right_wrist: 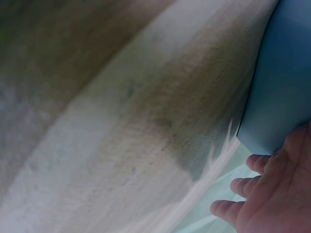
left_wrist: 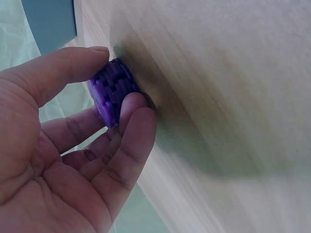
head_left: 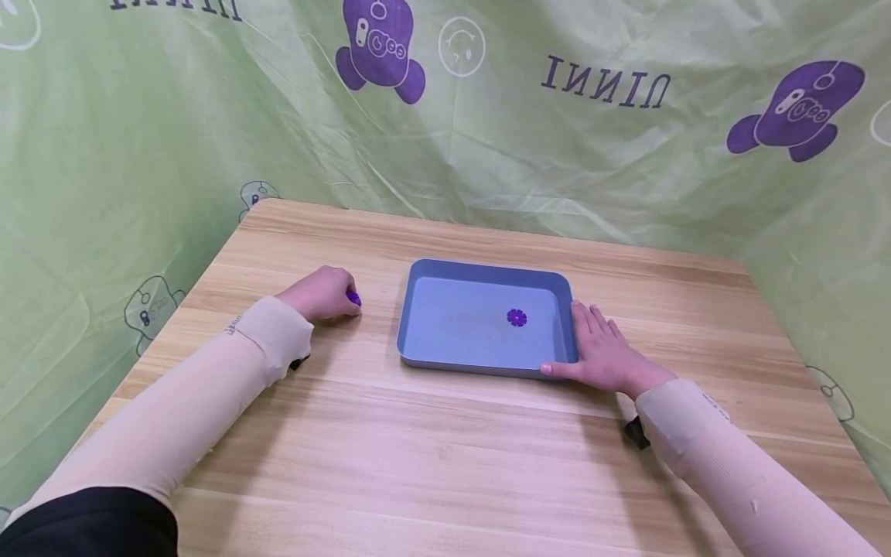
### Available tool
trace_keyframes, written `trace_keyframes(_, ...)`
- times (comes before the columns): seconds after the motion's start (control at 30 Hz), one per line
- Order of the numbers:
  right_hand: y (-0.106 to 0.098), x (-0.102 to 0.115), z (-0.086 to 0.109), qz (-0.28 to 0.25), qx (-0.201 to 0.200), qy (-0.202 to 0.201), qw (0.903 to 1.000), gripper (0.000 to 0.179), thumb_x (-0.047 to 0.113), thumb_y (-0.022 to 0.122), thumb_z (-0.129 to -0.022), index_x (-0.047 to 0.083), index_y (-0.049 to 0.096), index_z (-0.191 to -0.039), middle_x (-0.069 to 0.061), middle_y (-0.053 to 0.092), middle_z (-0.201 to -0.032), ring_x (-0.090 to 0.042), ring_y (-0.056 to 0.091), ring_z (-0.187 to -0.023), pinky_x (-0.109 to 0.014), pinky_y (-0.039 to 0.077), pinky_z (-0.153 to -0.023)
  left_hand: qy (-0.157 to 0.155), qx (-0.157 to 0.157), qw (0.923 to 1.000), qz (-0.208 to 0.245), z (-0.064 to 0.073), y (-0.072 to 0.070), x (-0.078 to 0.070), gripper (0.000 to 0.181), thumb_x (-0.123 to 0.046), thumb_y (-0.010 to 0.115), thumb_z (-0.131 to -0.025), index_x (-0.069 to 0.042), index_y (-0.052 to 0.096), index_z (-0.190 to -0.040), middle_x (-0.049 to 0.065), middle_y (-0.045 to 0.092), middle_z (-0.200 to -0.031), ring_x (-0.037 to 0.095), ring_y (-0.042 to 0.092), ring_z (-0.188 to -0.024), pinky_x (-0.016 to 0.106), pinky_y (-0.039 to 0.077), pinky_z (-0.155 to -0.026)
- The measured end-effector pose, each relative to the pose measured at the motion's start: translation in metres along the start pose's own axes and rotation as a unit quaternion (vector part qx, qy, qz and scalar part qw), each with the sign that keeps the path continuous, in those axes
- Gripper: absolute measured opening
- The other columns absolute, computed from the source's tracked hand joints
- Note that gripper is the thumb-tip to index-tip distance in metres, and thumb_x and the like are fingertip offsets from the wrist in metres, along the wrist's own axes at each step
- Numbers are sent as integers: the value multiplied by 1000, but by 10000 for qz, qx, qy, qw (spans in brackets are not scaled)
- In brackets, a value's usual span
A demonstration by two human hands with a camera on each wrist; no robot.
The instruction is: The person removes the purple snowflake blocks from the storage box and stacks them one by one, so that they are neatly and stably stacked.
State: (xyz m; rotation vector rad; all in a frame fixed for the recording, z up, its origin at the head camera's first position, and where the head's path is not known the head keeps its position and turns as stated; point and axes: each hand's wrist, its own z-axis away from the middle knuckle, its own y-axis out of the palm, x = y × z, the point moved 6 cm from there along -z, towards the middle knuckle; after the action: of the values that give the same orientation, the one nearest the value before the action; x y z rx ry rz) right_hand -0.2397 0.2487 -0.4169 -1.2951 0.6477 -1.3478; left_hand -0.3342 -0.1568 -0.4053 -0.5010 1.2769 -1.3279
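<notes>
A small stack of purple flower-shaped plastic discs [left_wrist: 112, 92] is pinched between the thumb and fingers of my left hand [head_left: 323, 294], low over the table to the left of the tray. Only a sliver of purple shows there in the head view. One purple flower-shaped disc [head_left: 517, 318] lies inside the shallow blue-grey tray [head_left: 459, 363], right of its middle. My right hand [head_left: 604, 356] rests against the tray's right end with fingers extended, the thumb lying along the near right corner. In the right wrist view its fingertips [right_wrist: 226, 208] stand out beside the tray wall.
The tray sits on a light wood-grain table [head_left: 445, 472]. A green printed curtain [head_left: 292, 116] hangs behind the table and along both sides. Dark wrist-worn pieces show under both sleeves.
</notes>
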Motion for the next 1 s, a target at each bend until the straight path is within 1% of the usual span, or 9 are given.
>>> trace_keyframes(0.2, -1, 0, 0, 8, -42, -35, 10000, 128, 68, 69, -87, -16, 3, -156, -38, 5, -164, -58, 4, -149, -71, 6, -118, 10, 14, 10000, -43, 0, -1, -3, 16, -11, 68, -89, 4, 68, -95, 11, 65, -87, 23, 57, -78, 32, 48, -71)
trace_keyframes(0.33, -1, 1, 0, 4, -57, -54, 10000, 128, 68, 69, -87, -16, 3, -156, -38, 5, -164, -58, 4, -149, -71, 6, -118, -40, 47, 10000, -43, -1, -1, -2, 15, -11, 69, -90, 3, 67, -93, 10, 63, -83, 21, 55, -73, 31, 47, -66)
trace_keyframes(0.5, -1, 0, 0, -15, -15, -24, 10000, 128, 69, 69, -87, -16, 2, -156, -37, 4, -164, -58, 3, -149, -70, 5, -119, -68, 88, 9999, -90, -4, 0, -1, 16, -13, 73, -91, 3, 69, -94, 9, 63, -83, 21, 55, -73, 31, 47, -67)
trace_keyframes(0.67, -1, 0, 0, -28, 12, 2, 10000, 128, 69, 69, -87, -16, 1, -156, -37, 3, -164, -57, 2, -149, -70, 5, -119, -87, 132, 9998, -120, -5, -1, -2, 19, -14, 76, -91, 3, 69, -94, 9, 64, -83, 21, 55, -74, 31, 47, -68)
trace_keyframes(0.87, 0, 0, 0, -38, 18, 13, 10000, 129, 68, 69, -87, -16, 2, -156, -38, 3, -164, -57, 3, -149, -70, 5, -119, -167, 169, 9997, -48, -4, -1, -3, 20, -16, 73, -92, 1, 66, -89, 8, 61, -77, 21, 55, -70, 31, 48, -66)
trace_keyframes(1.0, 0, 0, 1, -35, 10, 6, 10000, 128, 68, 69, -87, -16, 2, -156, -38, 4, -164, -57, 3, -149, -70, 5, -119, -199, 185, 9996, 0, -4, -1, -2, 19, -16, 73, -91, 2, 64, -89, 9, 61, -78, 21, 55, -70, 32, 48, -66)
